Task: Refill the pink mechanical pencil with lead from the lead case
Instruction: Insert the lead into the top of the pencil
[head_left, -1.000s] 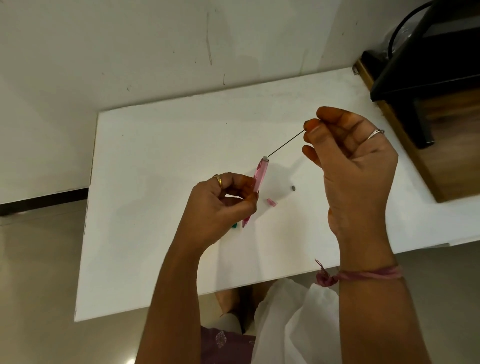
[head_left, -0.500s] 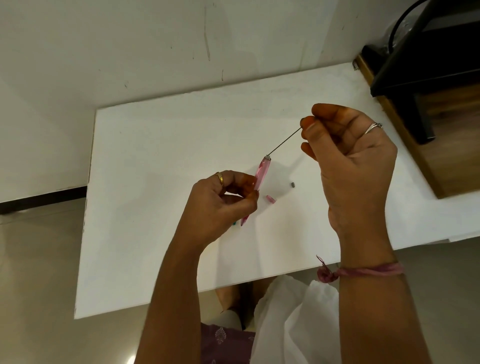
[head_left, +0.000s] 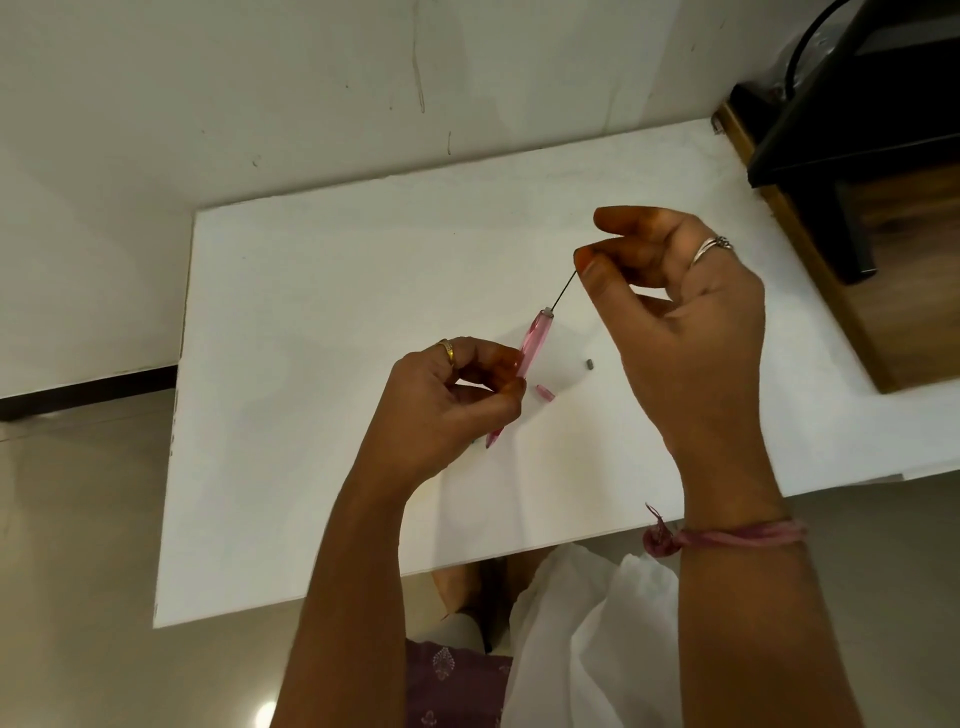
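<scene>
Pencil (head_left: 532, 348) tilted, open end up-right toward lead (head_left: 565, 289)

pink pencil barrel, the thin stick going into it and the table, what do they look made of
Pink pencil barrel: looks like translucent glossy plastic, since light passes through it. Thin stick: dark, matte and hair-thin, consistent with graphite lead; too fine to be sure. Table: flat matte white top, probably laminate or painted board; the pictures leave that open.

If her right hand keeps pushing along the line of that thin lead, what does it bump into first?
Most likely the open top of the pink pencil, held by the left hand. The right hand pinches the lead, which already reaches that opening. Nothing else lies between.
</scene>
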